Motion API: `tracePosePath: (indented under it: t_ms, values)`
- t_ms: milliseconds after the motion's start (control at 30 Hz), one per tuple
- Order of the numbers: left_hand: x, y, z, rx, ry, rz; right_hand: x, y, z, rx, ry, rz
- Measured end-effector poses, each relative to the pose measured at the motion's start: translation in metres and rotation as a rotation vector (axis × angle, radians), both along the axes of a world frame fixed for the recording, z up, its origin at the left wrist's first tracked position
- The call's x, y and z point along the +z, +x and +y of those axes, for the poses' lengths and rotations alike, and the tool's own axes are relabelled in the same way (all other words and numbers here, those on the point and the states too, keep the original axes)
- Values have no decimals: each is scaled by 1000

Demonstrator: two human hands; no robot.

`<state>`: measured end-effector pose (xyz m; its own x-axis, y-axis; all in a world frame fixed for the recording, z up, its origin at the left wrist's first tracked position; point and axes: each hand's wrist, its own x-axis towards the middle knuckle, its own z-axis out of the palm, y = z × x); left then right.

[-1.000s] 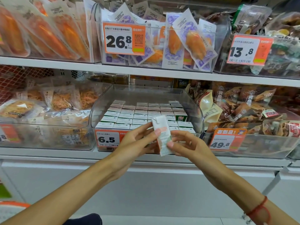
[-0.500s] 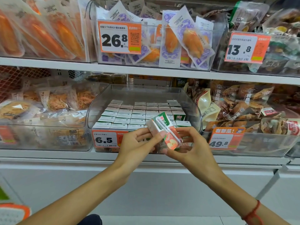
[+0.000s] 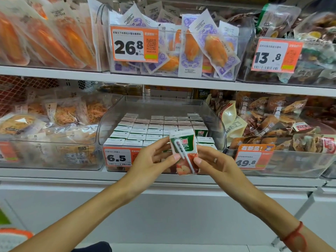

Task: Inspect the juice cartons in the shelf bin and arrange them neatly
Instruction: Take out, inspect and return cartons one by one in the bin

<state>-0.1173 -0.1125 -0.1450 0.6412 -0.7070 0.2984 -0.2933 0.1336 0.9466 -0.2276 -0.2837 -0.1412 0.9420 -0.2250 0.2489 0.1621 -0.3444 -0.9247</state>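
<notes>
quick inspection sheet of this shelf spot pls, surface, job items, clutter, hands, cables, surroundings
surface: white shelf carrying clear bins
job's things: juice carton held upright before the clear shelf bin, straw facing the camera; other cartons stand in rows inside
clutter: nothing seen
grippers: left hand and right hand both pinch the held carton's sides
cables: nothing seen
surroundings: 6.5 price tag; snack packs to the right; upper shelf pouches

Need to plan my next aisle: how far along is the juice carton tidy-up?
Done: most cartons stand in neat rows in the clear bin. In hand: left hand and right hand hold one carton upright, straw side showing. Left: putting it back.
</notes>
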Motion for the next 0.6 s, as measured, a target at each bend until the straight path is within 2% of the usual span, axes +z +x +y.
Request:
tracePosePath:
  t_ms: [200, 333, 433, 600]
  values:
    - [4, -2, 4, -13, -2, -333, 9, -11, -8, -55, -276, -279]
    - [4, -1, 5, 80, 52, -569, 12, -13, -4, -78, -309, -305]
    - [3, -2, 3, 58, 40, -522, 11, -13, -2, -75, -324, -313]
    - [-4, -3, -2, -27, -13, -167, 8, -11, -2, -168, -450, -389]
